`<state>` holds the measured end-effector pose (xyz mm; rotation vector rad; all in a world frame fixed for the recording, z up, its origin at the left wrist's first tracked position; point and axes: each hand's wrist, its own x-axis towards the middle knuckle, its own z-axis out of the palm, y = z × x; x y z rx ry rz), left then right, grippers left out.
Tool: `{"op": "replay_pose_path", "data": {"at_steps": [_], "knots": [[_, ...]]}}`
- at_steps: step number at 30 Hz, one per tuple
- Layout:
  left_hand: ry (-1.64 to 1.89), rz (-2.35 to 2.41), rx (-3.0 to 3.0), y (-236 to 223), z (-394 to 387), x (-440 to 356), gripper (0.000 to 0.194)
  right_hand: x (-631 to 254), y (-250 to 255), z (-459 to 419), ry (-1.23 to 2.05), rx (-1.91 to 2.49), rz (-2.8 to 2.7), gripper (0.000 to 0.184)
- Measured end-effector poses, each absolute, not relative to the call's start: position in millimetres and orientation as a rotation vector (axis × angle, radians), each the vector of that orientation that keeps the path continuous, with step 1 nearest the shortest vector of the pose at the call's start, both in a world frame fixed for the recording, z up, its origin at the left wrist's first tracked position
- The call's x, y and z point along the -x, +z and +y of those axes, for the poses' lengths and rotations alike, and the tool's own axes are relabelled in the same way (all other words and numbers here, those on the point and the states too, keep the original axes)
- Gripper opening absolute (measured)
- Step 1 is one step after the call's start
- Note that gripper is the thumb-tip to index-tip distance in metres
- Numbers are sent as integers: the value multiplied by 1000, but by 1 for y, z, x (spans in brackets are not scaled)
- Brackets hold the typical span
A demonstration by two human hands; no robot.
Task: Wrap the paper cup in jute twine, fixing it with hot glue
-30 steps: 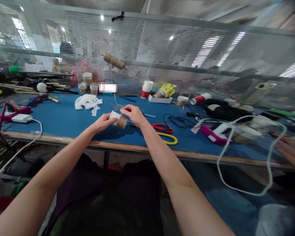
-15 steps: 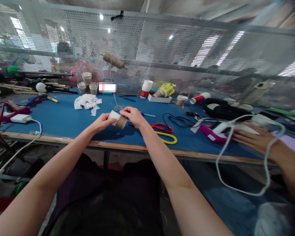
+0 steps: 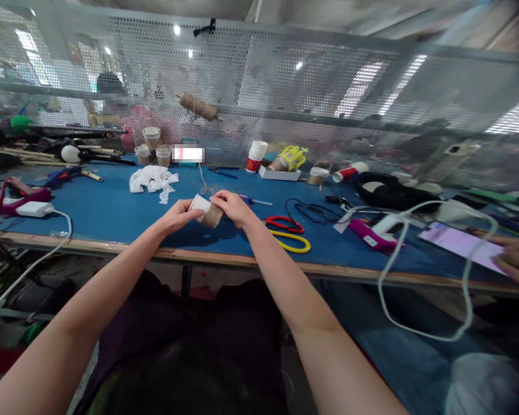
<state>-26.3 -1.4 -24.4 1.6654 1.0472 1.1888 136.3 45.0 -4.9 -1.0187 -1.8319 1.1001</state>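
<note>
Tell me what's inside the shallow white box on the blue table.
A brown, cup-like object and a yellow openwork piece show above the box; its front wall hides their undersides and the box's floor.

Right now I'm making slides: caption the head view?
Left hand holds a cup partly wrapped in twine, right hand touching it.

We have a small white paper cup (image 3: 199, 203) tipped on its side and held just above the blue desk (image 3: 112, 202), its rim toward the upper left and its base toward the lower right. Brown twine (image 3: 213, 216) wraps the base end in a snug, close band, while the part toward the rim is bare white. From the cup, a loose strand of the twine curls and runs toward the back of the desk.
</note>
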Motion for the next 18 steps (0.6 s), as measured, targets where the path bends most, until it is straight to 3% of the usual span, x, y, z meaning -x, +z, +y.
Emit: {"op": "replay_pose_path", "data": {"at_steps": [9, 18], "knots": [[1176, 1032, -1670, -21, -5, 25, 33, -134, -5, 37, 1109, 1093, -1880, 14], [1228, 1077, -1584, -20, -4, 21, 34, -132, -10, 39, 737, 975, -1986, 16]]}}
